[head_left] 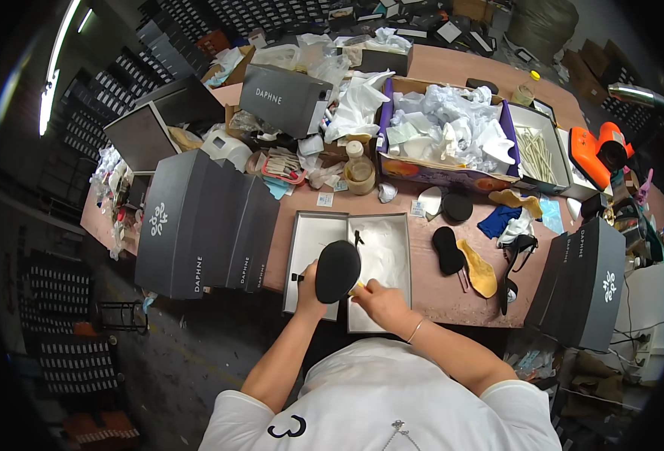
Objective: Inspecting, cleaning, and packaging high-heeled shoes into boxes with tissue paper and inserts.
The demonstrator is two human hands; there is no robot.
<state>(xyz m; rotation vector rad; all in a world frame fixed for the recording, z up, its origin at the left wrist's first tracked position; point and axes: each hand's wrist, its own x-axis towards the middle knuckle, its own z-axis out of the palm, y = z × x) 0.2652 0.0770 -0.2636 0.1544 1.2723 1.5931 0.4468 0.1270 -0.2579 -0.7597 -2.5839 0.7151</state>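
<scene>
My left hand (309,289) is closed round a black sandal (337,272), whose wide dark oval part faces up and whose thin straps stick out. Close against its right edge is my right hand (381,304), its fingers pinched on a small yellow thing (357,289) too small to make out. Both hands are above an open grey shoe box (291,259) with white tissue paper (378,244) in its right half. Another black strappy sandal (506,282) lies to the right on the table. The underside of the held sandal and my left fingertips are hidden.
Stacked dark shoe boxes stand at left (170,225) and right (584,286). Behind are a carton of crumpled paper (452,177), a bottle (359,169) and a box of thin sticks (565,143). A yellow insole (479,269) and black pad (446,250) lie on the table (422,301).
</scene>
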